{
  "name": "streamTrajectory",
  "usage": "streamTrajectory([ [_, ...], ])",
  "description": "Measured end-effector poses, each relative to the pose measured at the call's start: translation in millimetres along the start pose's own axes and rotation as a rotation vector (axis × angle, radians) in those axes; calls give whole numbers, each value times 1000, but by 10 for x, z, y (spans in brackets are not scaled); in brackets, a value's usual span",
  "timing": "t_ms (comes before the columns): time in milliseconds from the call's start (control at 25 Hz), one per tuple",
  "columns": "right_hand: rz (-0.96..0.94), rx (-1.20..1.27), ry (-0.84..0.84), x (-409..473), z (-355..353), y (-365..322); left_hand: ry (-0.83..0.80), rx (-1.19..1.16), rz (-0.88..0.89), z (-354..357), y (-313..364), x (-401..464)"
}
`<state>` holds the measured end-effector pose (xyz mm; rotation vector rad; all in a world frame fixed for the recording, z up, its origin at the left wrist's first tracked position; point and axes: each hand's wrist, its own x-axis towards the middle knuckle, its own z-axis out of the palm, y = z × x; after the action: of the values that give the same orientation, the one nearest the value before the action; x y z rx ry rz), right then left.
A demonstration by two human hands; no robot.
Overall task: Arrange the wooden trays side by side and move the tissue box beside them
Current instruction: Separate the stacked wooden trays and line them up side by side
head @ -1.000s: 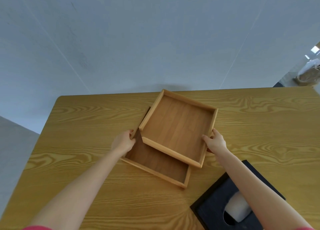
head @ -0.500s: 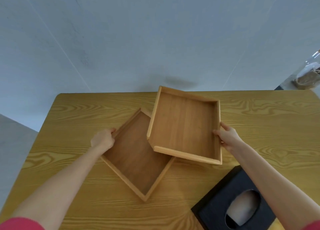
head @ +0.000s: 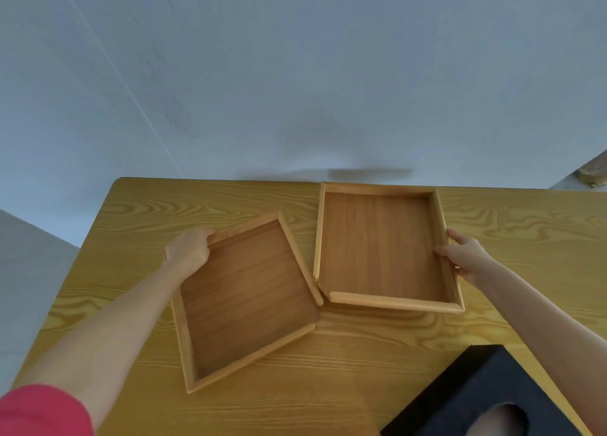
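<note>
Two empty wooden trays lie on the table. The left tray sits turned at an angle, and my left hand grips its far left corner. The right tray lies nearly square to the table edge, with my right hand holding its right rim. The trays no longer overlap; their near corners almost touch in the middle. A black tissue box with an oval opening sits at the near right corner, partly cut off by the frame.
The wooden table has its far edge against a pale wall. Its left edge drops off to a grey floor. My right forearm passes just above the tissue box.
The right tray has slid right off the left tray and straightened. The left tray has been pulled left and rotated. Both hands kept their hold.
</note>
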<state>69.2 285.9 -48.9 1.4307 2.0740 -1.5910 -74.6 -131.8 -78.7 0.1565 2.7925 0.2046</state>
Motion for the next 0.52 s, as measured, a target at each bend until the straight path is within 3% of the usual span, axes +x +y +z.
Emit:
streamTrajectory([
  [320,29,-90,-9,192,139,18,73,14,73,-59,129,449],
  [520,-67,-213,13,169,266,24,90,32,103,-56,160,473],
])
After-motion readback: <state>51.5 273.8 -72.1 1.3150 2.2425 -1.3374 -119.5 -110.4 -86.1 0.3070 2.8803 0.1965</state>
